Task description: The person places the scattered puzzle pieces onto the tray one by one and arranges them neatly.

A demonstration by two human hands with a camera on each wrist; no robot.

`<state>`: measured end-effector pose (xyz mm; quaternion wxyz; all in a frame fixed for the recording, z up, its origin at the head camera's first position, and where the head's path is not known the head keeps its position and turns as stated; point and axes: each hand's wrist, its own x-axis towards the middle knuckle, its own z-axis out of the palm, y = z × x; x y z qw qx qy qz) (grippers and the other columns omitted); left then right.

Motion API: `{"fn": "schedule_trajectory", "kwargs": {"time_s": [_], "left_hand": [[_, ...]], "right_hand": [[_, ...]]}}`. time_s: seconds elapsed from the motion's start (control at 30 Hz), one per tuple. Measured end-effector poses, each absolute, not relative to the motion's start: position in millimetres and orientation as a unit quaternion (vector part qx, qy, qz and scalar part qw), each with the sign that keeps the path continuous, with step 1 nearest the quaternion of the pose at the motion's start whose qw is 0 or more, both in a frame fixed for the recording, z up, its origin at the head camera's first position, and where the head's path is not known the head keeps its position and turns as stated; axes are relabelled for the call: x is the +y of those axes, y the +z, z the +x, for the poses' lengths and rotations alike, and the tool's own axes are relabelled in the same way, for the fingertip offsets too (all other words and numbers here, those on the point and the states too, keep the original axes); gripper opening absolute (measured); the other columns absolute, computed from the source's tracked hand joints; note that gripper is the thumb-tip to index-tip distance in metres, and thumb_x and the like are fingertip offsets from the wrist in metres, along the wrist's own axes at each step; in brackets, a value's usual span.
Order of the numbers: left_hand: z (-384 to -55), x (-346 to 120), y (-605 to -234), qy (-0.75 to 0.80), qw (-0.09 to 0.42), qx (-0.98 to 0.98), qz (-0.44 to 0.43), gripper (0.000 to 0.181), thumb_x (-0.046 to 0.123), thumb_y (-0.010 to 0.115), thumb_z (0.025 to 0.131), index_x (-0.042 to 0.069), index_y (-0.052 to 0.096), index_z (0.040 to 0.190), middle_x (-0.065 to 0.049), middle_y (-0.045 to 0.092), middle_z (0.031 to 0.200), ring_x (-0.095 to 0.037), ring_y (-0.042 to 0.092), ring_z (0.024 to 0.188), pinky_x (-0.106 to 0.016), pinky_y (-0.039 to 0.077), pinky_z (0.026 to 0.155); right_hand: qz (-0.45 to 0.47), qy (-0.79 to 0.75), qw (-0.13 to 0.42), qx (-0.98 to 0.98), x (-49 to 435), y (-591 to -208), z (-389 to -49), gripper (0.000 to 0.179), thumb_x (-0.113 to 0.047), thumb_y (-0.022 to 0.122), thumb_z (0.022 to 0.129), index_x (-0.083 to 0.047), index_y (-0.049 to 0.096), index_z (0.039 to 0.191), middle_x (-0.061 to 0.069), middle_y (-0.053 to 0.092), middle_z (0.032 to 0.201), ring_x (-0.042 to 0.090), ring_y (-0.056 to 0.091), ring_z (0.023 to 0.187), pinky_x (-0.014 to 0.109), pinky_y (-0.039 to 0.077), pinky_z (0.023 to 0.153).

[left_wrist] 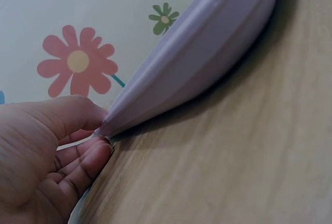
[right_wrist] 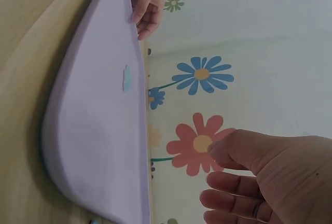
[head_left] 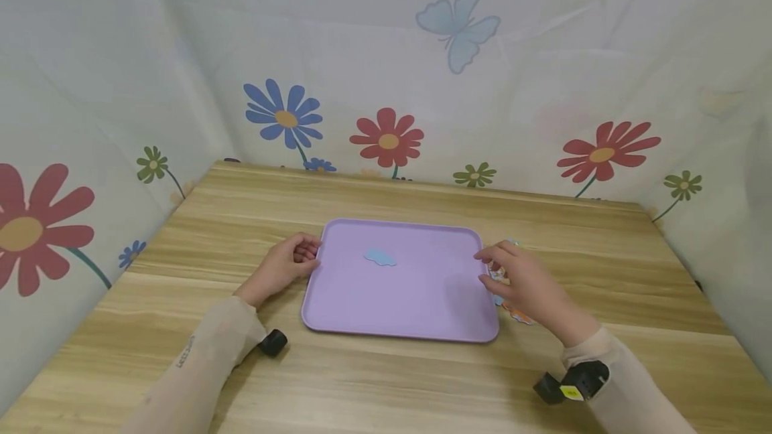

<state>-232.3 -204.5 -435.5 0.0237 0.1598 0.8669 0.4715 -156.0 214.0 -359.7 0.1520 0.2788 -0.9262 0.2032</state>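
Note:
A shallow purple tray [head_left: 401, 300] lies on the table, and a small flat light-blue piece [head_left: 380, 258] with a wavy edge rests on it, left of the middle. My left hand [head_left: 282, 266] pinches the tray's left rim; in the left wrist view the thumb [left_wrist: 85, 114] is against the rim with the fingers curled below it. Over the tray's right edge hovers my right hand [head_left: 525, 283], thumb and fingers apart. Nothing shows between them in the right wrist view, where the hand [right_wrist: 259, 182] is separate from the tray.
Several flat colourful pieces [head_left: 520, 315], some orange and blue, lie right of the tray, partly hidden beneath the right hand. The wood-grain table [head_left: 374, 380] meets a flower-printed cloth backdrop [head_left: 338, 45] at the back and sides. Each sleeve carries a black wrist device.

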Motion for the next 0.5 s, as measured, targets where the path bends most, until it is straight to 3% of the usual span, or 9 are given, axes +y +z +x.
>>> {"fn": "schedule_trajectory", "kwargs": {"time_s": [0.23,0.5], "left_hand": [[-230.4,-203.0,-433.1,0.469,0.025,0.869,0.157,0.034,0.002,0.066,0.087,-0.005,0.057,0.118,-0.019,0.063,0.104,-0.019,0.058,0.090,-0.016,0.051,0.075],[-231.6,-204.1,-434.3,0.467,0.024,0.870,0.158,0.033,0.002,0.066,0.087,-0.005,0.057,0.118,-0.019,0.063,0.104,-0.019,0.058,0.089,-0.016,0.051,0.074]], "right_hand": [[0.265,0.205,0.141,-0.932,230.0,-366.1,-146.9,0.026,-0.003,0.075,0.077,-0.004,0.069,0.102,0.006,0.064,0.089,0.018,0.061,0.077,0.025,0.051,0.063],[0.225,0.219,0.105,-0.944,244.0,-371.8,-139.2,0.023,-0.006,0.073,0.079,-0.005,0.068,0.101,0.006,0.066,0.095,0.014,0.057,0.078,0.025,0.050,0.063]]}}
